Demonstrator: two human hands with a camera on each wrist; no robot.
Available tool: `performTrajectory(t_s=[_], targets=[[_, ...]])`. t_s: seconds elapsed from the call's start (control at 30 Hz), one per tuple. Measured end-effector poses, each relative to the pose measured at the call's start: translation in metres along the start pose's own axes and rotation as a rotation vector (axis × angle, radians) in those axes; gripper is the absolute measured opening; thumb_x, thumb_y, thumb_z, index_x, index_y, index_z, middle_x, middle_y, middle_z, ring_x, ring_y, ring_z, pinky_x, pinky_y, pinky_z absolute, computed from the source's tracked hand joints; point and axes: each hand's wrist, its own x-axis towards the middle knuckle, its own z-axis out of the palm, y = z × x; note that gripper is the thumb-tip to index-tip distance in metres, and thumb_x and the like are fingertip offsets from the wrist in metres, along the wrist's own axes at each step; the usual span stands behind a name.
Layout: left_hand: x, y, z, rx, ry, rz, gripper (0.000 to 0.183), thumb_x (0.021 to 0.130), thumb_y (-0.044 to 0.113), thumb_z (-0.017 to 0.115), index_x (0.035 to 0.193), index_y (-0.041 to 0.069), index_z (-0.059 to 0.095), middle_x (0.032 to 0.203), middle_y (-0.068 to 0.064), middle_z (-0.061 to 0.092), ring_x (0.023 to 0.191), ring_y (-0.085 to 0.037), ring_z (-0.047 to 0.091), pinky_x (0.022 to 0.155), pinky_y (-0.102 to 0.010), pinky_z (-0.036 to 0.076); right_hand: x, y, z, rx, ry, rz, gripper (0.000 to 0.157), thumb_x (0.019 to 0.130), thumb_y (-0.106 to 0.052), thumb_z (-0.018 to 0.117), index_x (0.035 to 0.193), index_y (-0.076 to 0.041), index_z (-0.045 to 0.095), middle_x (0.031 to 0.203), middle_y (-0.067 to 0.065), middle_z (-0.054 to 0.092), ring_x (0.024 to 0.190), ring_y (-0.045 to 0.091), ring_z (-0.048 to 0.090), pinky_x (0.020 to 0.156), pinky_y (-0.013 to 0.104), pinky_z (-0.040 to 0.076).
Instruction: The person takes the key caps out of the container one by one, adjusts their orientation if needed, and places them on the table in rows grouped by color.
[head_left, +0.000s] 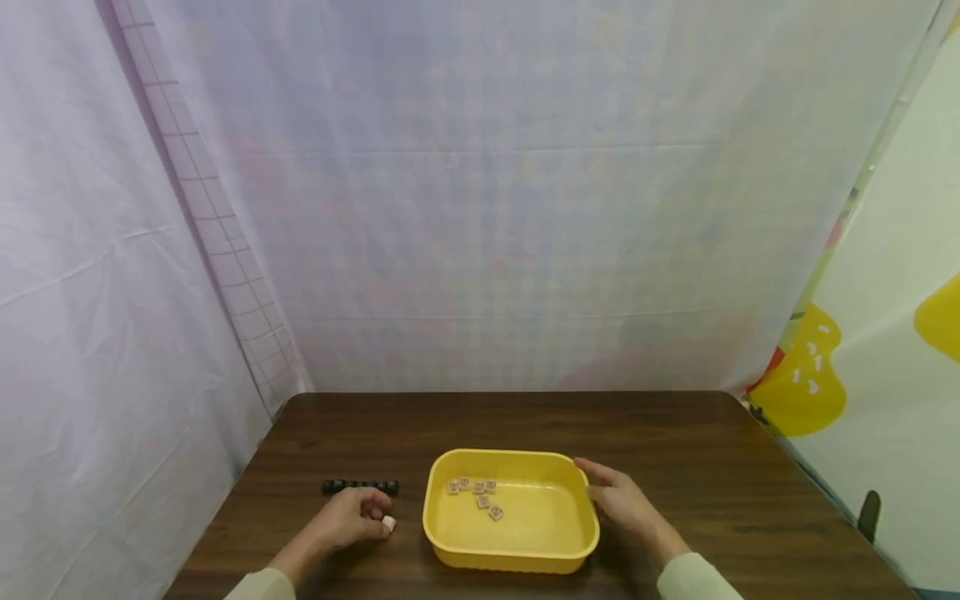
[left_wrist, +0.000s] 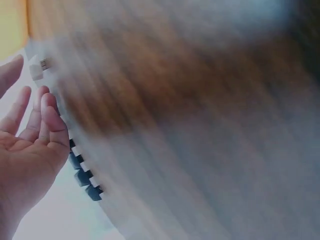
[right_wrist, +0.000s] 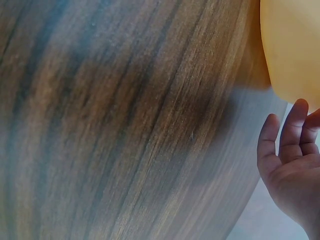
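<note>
L fingers [left_wrist: 52,119] loose; white cube [head_left: 388,524] right by thumb tip, blk ridged strip [head_left: 362,484] beyond. R fingers [right_wrist: 294,125] extended @ yellow tub [head_left: 517,562] rim.

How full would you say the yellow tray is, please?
The yellow tray is mostly empty: in the head view, small cubes lie toward its left, leaving bare floor elsewhere.

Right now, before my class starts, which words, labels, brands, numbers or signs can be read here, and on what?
None can be read.
Small tiles in the yellow tray: marks too small to read.
Pale cube near the left hand: dark mark on one face, too blurred to read.
Yellow shape on the right-hand curtain: white marks, no legible letters.
</note>
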Motion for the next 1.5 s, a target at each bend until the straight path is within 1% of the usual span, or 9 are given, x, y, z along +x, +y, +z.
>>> performTrajectory(t_s=[0.17, 0.37, 0.5, 0.63, 0.8, 0.93, 1.2, 1.33, 1.5], targets=[[0.004, 0.013, -0.003, 0.032, 0.051, -0.017, 0.034, 0.083, 0.012, 0.079, 0.111, -0.004, 0.067, 0.088, -0.003, 0.062, 0.081, -0.018, 0.058, 0.066, -0.028, 0.048, 0.000, -0.001, 0.000, -0.018, 0.002, 0.028, 0.052, 0.093, -0.004, 0.051, 0.145, -0.002, 0.048, 0.055, 0.000, 0.044, 0.047, 0.013, 0.037, 0.048, 0.027, 0.039], [0.016, 0.034, -0.001, 0.064, 0.125, -0.016, 0.033, 0.086, 0.019, 0.078, 0.112, 0.001, 0.069, 0.093, -0.002, 0.066, 0.084, -0.016, 0.061, 0.071, -0.031, 0.051, 0.000, -0.001, 0.001, -0.017, 0.015, 0.041, 0.051, 0.094, -0.004, 0.051, 0.144, -0.004, 0.050, 0.054, 0.000, 0.043, 0.047, 0.013, 0.037, 0.049, 0.027, 0.039], [0.026, 0.052, 0.006, 0.047, 0.142, -0.001, 0.032, 0.086, 0.021, 0.077, 0.112, 0.003, 0.069, 0.097, -0.005, 0.069, 0.087, -0.017, 0.062, 0.075, -0.035, 0.053, 0.000, 0.000, 0.001, -0.004, 0.015, 0.023, 0.050, 0.094, -0.003, 0.051, 0.144, -0.002, 0.050, 0.064, 0.003, 0.053, 0.051, 0.013, 0.042, 0.050, 0.027, 0.041], [0.036, 0.068, 0.018, 0.003, 0.106, -0.012, 0.035, 0.088, 0.023, 0.076, 0.116, 0.002, 0.068, 0.099, -0.004, 0.067, 0.089, -0.017, 0.061, 0.076, -0.036, 0.053, 0.000, 0.002, 0.000, 0.006, 0.003, 0.008, 0.050, 0.095, -0.003, 0.051, 0.145, 0.001, 0.047, 0.079, 0.008, 0.063, 0.055, 0.015, 0.049, 0.052, 0.028, 0.045], [0.050, 0.085, 0.037, -0.039, 0.056, -0.023, 0.037, 0.089, 0.024, 0.076, 0.119, 0.004, 0.068, 0.104, -0.006, 0.066, 0.091, -0.018, 0.060, 0.078, -0.039, 0.052, 0.002, 0.003, -0.001, 0.013, 0.001, 0.007, 0.051, 0.095, -0.002, 0.052, 0.145, 0.001, 0.046, 0.076, 0.008, 0.063, 0.053, 0.014, 0.047, 0.051, 0.028, 0.044], [0.058, 0.094, 0.053, -0.032, 0.022, 0.020, 0.034, 0.089, 0.021, 0.076, 0.117, 0.003, 0.069, 0.103, -0.009, 0.067, 0.091, -0.019, 0.060, 0.078, -0.039, 0.052, 0.002, 0.003, -0.001, 0.011, 0.000, 0.010, 0.051, 0.094, -0.001, 0.051, 0.145, 0.001, 0.047, 0.068, 0.007, 0.057, 0.050, 0.013, 0.041, 0.049, 0.027, 0.040], [0.069, 0.097, 0.077, 0.002, -0.017, 0.131, 0.031, 0.083, 0.004, 0.077, 0.111, -0.006, 0.068, 0.094, -0.012, 0.066, 0.084, -0.019, 0.059, 0.073, -0.030, 0.050, 0.002, 0.003, 0.001, 0.015, 0.015, 0.013, 0.051, 0.093, -0.001, 0.049, 0.144, 0.000, 0.049, 0.059, 0.002, 0.048, 0.047, 0.011, 0.037, 0.047, 0.025, 0.037], [0.072, 0.098, 0.082, 0.012, -0.033, 0.130, 0.031, 0.082, 0.002, 0.077, 0.111, -0.007, 0.068, 0.095, -0.015, 0.066, 0.085, -0.022, 0.060, 0.075, -0.031, 0.050, 0.002, 0.002, 0.001, 0.022, 0.028, 0.018, 0.051, 0.092, -0.002, 0.049, 0.143, -0.002, 0.050, 0.053, 0.000, 0.041, 0.044, 0.011, 0.033, 0.044, 0.024, 0.033], [0.075, 0.099, 0.086, 0.038, -0.057, 0.143, 0.029, 0.080, -0.002, 0.075, 0.108, -0.007, 0.068, 0.094, -0.016, 0.066, 0.087, -0.027, 0.061, 0.076, -0.031, 0.050, 0.002, 0.002, 0.000, 0.024, 0.017, 0.020, 0.051, 0.093, -0.001, 0.050, 0.144, -0.002, 0.050, 0.054, 0.000, 0.041, 0.044, 0.012, 0.034, 0.045, 0.025, 0.033]])
